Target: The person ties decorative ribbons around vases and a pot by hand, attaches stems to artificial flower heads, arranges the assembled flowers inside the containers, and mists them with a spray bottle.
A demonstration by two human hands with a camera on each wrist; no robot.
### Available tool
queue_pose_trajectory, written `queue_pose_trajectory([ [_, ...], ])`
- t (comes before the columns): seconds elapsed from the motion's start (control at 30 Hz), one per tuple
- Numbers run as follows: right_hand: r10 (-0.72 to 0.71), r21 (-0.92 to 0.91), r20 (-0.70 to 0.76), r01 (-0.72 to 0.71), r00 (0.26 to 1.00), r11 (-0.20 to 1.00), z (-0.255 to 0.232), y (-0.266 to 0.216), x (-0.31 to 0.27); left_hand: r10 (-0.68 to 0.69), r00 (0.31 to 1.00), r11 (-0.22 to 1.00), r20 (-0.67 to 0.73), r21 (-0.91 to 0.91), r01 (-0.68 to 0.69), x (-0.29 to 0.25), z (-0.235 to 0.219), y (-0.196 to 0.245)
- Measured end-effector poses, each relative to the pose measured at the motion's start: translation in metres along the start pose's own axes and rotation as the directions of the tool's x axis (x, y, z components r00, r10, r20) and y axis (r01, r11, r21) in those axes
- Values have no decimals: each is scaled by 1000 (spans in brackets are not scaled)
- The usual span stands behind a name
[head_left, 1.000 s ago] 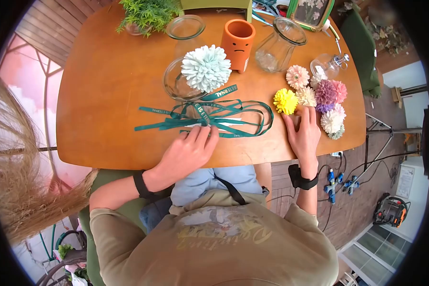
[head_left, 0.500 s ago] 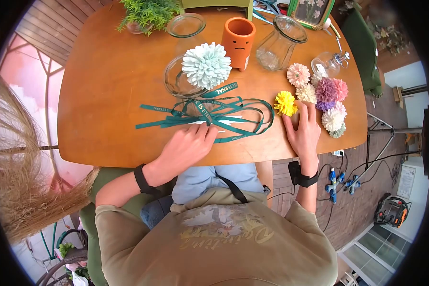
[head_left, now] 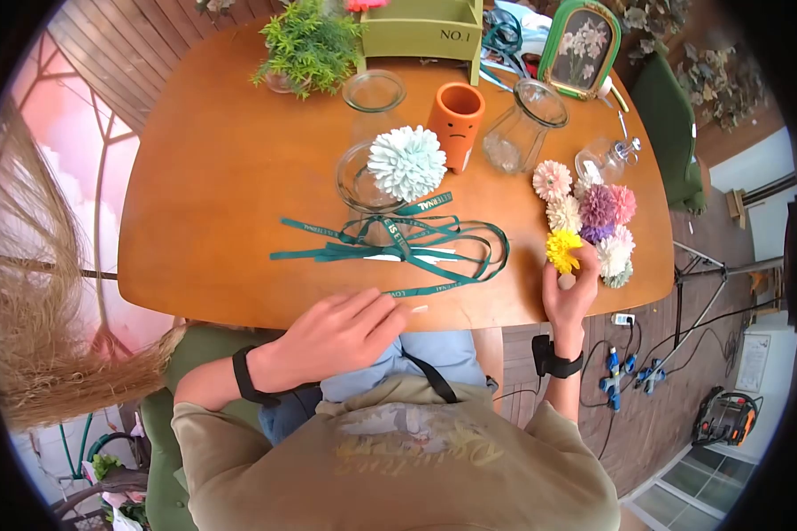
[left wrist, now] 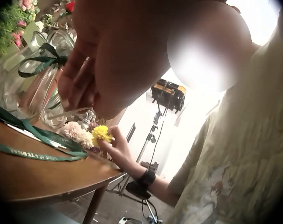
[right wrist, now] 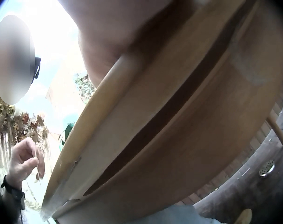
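Observation:
My left hand (head_left: 345,329) is over the table's front edge, just below the dark green printed ribbons (head_left: 336,253). Its fingertips pinch a thin pale strip (head_left: 419,309); most of the strip is hidden by the fingers. At the right, my right hand (head_left: 570,296) pinches a yellow flower (head_left: 562,251) between thumb and fingers, and the left wrist view shows the same yellow flower (left wrist: 101,133). Close beside it lie several loose flower heads, among them a purple one (head_left: 598,206) and a cream one (head_left: 563,214). A pale blue-white flower (head_left: 406,163) stands in a glass vase (head_left: 352,188) behind the ribbons.
Behind stand an orange pot with a frowning face (head_left: 457,124), an open glass jar (head_left: 507,146), another clear jar (head_left: 372,93), a green plant (head_left: 308,49) and a green wooden box (head_left: 421,35). A glass spray bottle (head_left: 600,162) and framed flowers (head_left: 583,46) are at right.
My left hand has drawn back from the ribbons toward my body with the pale strip. My right hand has taken hold of the yellow flower and drawn it slightly back. The head view has tilted up.

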State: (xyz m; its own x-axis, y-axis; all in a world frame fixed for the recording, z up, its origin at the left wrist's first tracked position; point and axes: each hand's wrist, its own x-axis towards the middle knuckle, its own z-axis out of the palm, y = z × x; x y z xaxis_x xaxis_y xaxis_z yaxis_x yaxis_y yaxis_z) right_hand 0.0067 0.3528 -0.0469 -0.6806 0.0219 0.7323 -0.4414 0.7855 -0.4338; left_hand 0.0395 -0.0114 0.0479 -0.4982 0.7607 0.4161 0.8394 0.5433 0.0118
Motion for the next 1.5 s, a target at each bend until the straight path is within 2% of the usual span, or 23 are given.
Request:
queue_pose_trajectory([
  [0.03, 53, 99, -114, -41, 992, 994, 2, -2, 1, -51, 998, 997, -37, -67, 49, 3, -9, -2],
  [0.07, 172, 217, -96, -148, 980, 965, 1, -8, 2, -102, 992, 987, -74, -135, 92, 8, -19, -4],
  [0.1, 156, 221, -104, -130, 982, 967, -4, -11, 12, -102, 991, 988, -89, -123, 91, 12, -26, -7],
  [0.17, 40, -83, 88, -32, 995, 996, -21, -26, 38, -261, 943, 950, -205, -230, 213, 20, -43, -16],
  [0.2, -57, -199, 8, 57, 998, 978, -21, -41, 58, -334, 921, 899, -203, -363, 246, 26, -54, -20],
  [0.23, -61, -200, 0, 60, 998, 978, -17, -50, 71, -328, 921, 903, -209, -357, 240, 32, -63, -23],
  [0.3, -62, 122, -229, 92, 971, 988, -11, -63, 92, -541, 808, 737, -231, -594, 323, 46, -77, -25],
  [0.37, -76, 185, -249, 125, 966, 975, -14, -84, 111, -540, 810, 719, -228, -625, 304, 63, -88, -29],
  [0.43, 22, 519, 11, -25, 1000, 854, -19, -111, 128, -601, 785, 585, -153, -753, 301, 80, -97, -29],
  [0.47, -73, 532, -79, 104, 994, 840, -12, -122, 141, -595, 787, 593, -163, -750, 293, 87, -100, -29],
  [0.5, -80, 530, -89, 115, 993, 840, -11, -131, 150, -571, 804, 583, -169, -772, 252, 94, -101, -29],
  [0.57, 0, 747, 55, -41, 999, 664, -12, -147, 167, -536, 824, 577, -182, -791, 201, 104, -103, -27],
  [0.63, -61, 816, 50, -5, 997, 579, -10, -170, 186, -507, 825, 577, -251, -809, 109, 113, -105, -25],
  [0.67, -21, 850, 19, -5, 1000, 526, -6, -181, 190, -587, 789, 470, -185, -871, 145, 115, -110, -20],
  [0.7, -18, 902, 2, 6, 1000, 432, -1, -184, 194, -576, 792, 480, -201, -868, 129, 116, -109, -21],
  [0.77, -29, 872, 88, -63, 996, 485, -1, -183, 203, -536, 783, 584, -316, -809, 73, 118, -106, -26],
  [0.8, 18, 903, 123, -119, 992, 413, 0, -189, 204, -534, 780, 567, -327, -823, 43, 119, -103, -27],
  [0.9, 36, 915, 151, -153, 988, 373, 10, -196, 206, -445, 790, 645, -422, -763, -44, 120, -96, -36],
  [0.93, -53, 922, 86, -59, 995, 383, 16, -189, 205, -436, 798, 688, -416, -726, -2, 117, -96, -39],
  [1.03, 7, 901, 136, -126, 991, 415, 16, -188, 204, -384, 819, 779, -427, -626, 39, 113, -100, -44],
  [1.17, -19, 903, 287, -264, 958, 338, 16, -184, 210, -419, 782, 785, -462, -617, 56, 115, -103, -45],
  [1.27, -16, 909, 244, -223, 970, 351, 19, -182, 208, -370, 821, 805, -435, -590, 50, 118, -102, -43],
  [1.5, -45, 928, 223, -198, 974, 316, 21, -179, 208, -352, 824, 824, -443, -564, 50, 120, -87, -42],
])
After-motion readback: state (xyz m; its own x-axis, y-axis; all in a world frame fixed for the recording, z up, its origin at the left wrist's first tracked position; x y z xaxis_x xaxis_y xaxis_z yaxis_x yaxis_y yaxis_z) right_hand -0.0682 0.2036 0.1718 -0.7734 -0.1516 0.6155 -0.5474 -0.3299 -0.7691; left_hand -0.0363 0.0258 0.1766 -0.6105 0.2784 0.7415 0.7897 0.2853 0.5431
